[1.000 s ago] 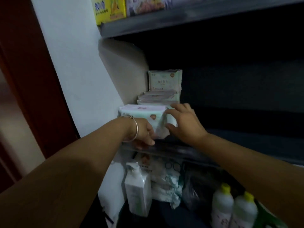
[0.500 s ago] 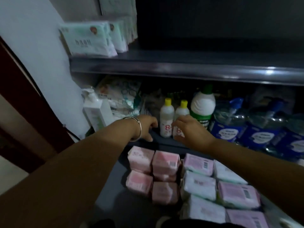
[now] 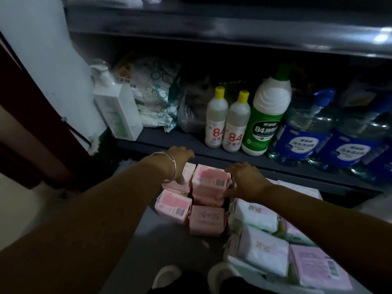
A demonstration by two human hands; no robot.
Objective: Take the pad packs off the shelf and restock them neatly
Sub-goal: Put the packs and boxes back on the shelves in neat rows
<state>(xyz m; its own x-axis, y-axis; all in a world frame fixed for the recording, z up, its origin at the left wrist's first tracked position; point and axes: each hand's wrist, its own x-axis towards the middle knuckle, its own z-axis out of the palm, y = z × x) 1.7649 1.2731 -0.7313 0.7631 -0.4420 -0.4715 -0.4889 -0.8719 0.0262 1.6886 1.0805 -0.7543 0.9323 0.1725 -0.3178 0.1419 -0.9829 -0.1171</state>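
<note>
Here both hands reached for the top pink pad pack [image 3: 210, 181] at the far left corner of the low surface [image 3: 161, 240]: right hand [image 3: 247, 180] touched its side, left hand [image 3: 180, 160] curled loosely, gripping nothing. Next, likely a two-sided lift. Four pink packs showed (others hidden?), two yellow-capped bottles [image 3: 226, 120].

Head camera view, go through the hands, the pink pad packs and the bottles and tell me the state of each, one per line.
left hand: open, over the pink packs
right hand: open, fingers on the top pink pad pack
small 84 bottles: upright, yellow caps on
green 84 bottle: upright, capped
pump bottle: upright
</note>
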